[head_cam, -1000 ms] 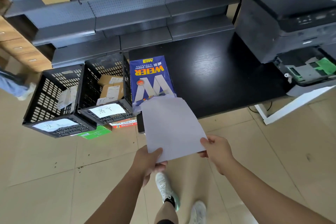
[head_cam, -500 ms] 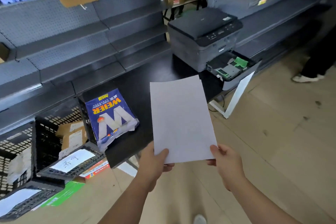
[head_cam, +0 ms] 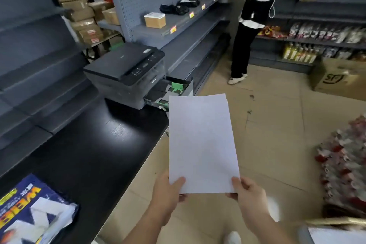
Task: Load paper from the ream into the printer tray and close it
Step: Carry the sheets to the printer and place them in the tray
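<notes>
I hold a thin stack of white paper (head_cam: 200,142) in front of me, my left hand (head_cam: 168,194) gripping its near left corner and my right hand (head_cam: 247,194) its near right corner. The sheets are slightly fanned at the far edge. Beyond the paper's far edge a grey and black printer (head_cam: 126,71) sits on the black table (head_cam: 89,156). Its paper tray (head_cam: 170,90) is pulled out toward the aisle, showing green guides. The torn blue ream wrapper (head_cam: 29,212) lies on the table at the lower left.
Grey shelving runs behind the table, with cardboard boxes (head_cam: 83,16) stacked beyond the printer. Another person (head_cam: 253,22) stands in the aisle reaching to a shelf. A large carton (head_cam: 340,77) and wrapped goods (head_cam: 344,166) sit on the floor at the right.
My view has swung right and closer to the printer. The ream has slid to the lower-left corner, and the paper, held by both hands, now reaches up to the open tray.
</notes>
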### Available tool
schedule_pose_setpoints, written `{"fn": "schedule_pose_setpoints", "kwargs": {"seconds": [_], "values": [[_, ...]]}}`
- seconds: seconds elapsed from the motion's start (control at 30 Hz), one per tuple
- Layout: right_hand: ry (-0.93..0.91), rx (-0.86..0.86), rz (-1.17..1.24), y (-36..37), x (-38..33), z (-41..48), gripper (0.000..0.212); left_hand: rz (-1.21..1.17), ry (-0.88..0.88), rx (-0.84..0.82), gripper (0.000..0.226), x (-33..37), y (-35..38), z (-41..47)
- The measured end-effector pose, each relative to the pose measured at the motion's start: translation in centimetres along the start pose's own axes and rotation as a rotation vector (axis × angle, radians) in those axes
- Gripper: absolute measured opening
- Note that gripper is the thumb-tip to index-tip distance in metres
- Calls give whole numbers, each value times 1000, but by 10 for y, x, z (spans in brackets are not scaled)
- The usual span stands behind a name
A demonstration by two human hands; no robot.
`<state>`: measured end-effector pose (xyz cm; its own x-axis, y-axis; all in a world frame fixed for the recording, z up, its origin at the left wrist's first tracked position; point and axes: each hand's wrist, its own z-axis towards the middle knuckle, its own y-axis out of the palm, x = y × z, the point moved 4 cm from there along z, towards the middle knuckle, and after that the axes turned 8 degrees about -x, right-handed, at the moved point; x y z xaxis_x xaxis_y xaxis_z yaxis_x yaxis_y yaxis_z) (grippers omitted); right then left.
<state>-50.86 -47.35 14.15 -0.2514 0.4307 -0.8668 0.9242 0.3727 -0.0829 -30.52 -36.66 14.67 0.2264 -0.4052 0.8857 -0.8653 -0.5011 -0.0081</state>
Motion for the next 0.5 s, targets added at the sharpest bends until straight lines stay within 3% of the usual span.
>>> {"fn": "schedule_pose_setpoints", "kwargs": {"seconds": [0.2, 0.5], "values": [[6, 67, 108, -59, -32, 80, 25, 38, -9, -138, 22, 44, 74, 92], [3, 47, 125, -124, -112, 217, 29, -27, -17, -186, 30, 113, 158, 218]]}}
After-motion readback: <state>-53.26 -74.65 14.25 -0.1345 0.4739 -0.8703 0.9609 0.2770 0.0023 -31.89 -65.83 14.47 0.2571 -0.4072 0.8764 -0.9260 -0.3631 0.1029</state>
